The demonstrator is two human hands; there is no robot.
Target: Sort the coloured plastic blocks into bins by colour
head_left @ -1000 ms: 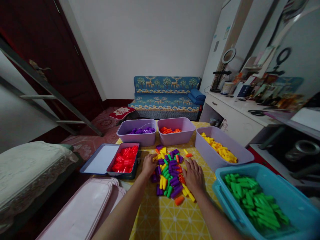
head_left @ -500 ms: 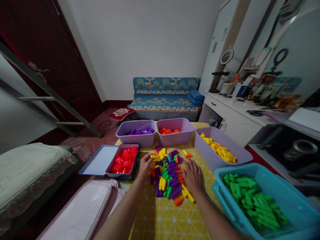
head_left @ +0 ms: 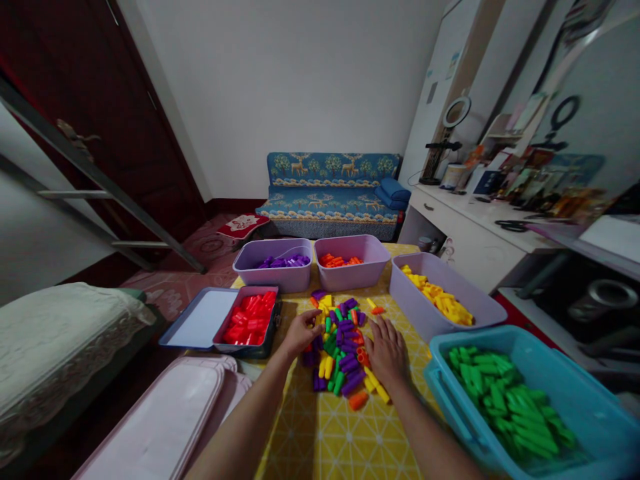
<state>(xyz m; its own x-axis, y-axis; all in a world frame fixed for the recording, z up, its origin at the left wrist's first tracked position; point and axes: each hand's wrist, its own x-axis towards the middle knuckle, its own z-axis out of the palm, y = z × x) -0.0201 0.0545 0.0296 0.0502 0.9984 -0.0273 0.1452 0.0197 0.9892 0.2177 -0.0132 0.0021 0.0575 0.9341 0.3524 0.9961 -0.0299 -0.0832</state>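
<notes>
A mixed pile of small plastic tube-like pieces [head_left: 345, 343], in purple, green, yellow and orange, lies on the yellow patterned tablecloth [head_left: 345, 440]. At the pile's left edge is my left hand [head_left: 301, 333], its thumb and fingers curled together over the pieces. Whatever sits between those fingertips is too small to make out. My right hand [head_left: 387, 350] rests with fingers stretched along the right side of the pile, beside some orange pieces [head_left: 363, 357] and touching the pile's edge. It holds nothing that I can see.
Around the pile stand a lilac bin of purple pieces [head_left: 245, 268], one of orange pieces [head_left: 373, 270], one of yellow pieces [head_left: 415, 313], and a turquoise bin of green pieces [head_left: 450, 393]. A lidded box [head_left: 220, 337] holds red pieces. Pale lids [head_left: 155, 420] lie at the left front.
My left hand has moved right, further over the pile. The yellow piece that showed at its fingertips is no longer plainly visible. The right hand stays in place.
</notes>
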